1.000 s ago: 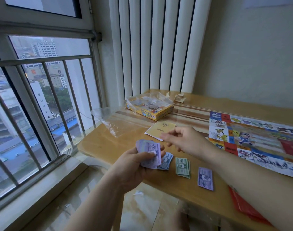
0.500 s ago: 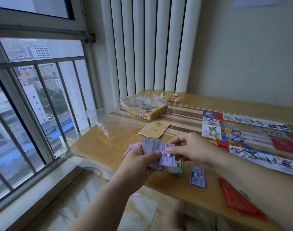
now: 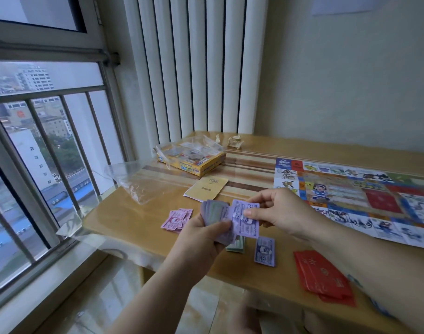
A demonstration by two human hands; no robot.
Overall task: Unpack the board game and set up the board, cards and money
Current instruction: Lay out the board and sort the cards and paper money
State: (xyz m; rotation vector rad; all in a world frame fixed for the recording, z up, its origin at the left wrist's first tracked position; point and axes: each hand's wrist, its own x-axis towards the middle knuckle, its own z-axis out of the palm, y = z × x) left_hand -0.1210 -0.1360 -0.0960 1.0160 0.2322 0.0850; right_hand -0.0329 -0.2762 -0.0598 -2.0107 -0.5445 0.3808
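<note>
My left hand grips a fanned stack of play money above the table's front edge. My right hand pinches a lilac note at the top of that stack. On the table lie a pink money pile, a green pile partly hidden under my hands, and a purple pile. The unfolded game board lies flat at the right. A stack of red cards sits near the front edge.
The yellow game box under a clear plastic wrap stands at the back left of the wooden table. A yellow rules booklet and a clear plastic bag lie in front of it. Crumpled paper scraps sit by the radiator.
My right hand came back to the stack held by my left hand and took hold of the lilac top note. A pink pile now shows left of my hands.
</note>
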